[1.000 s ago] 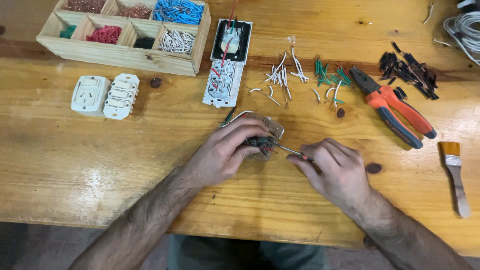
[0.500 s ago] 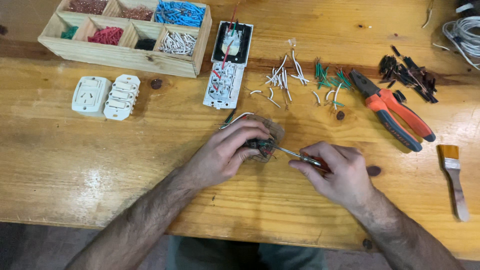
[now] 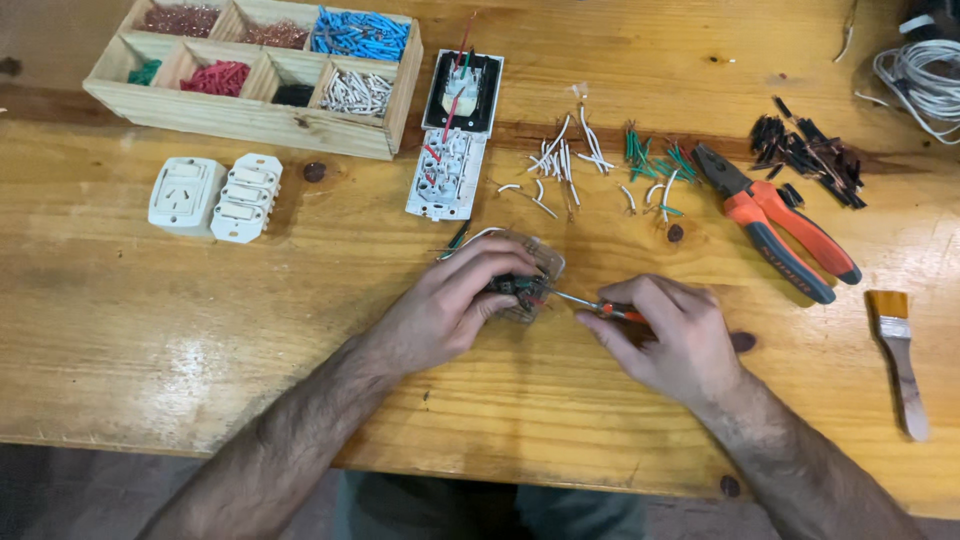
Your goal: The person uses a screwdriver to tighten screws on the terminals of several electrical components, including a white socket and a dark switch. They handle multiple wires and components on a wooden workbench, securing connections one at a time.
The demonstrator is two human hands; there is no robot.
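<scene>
Wooden tray [image 3: 240, 120] w/ compartments far left at back of the table [image 3: 120, 330], holding sorted wire bits: copper, red, green, black, white, blue. In front of it two white socket modules [image 3: 215, 197], side by side, touching. Further right a white switch plate [image 3: 448, 173] lying face down w/ red & green leads, its top end against a black-framed unit [image 3: 464, 92].

Centre: left hand [image 3: 440, 315] clamped on a small clear-bodied switch module [image 3: 528, 285], thumb & fingers wrapped round it, module resting on the table just below the switch plate. Thin wire curling out from under the hand twd the plate.

Right hand [image 3: 665, 335] closed on a small screwdriver [image 3: 600, 306] w/ orange-red grip, shaft pointing left, tip at the module. Can't tell if tip sits in a screw.

Behind the hands: loose white wire offcuts [image 3: 565, 160], then green ones [image 3: 655, 160]. Right of these, orange-handled pliers [image 3: 780, 230] lying diagonal, black offcuts [image 3: 810, 155] beyond. Far right: small paintbrush [image 3: 900, 355] near table edge, white cable coil [image 3: 925, 80] at top corner.
</scene>
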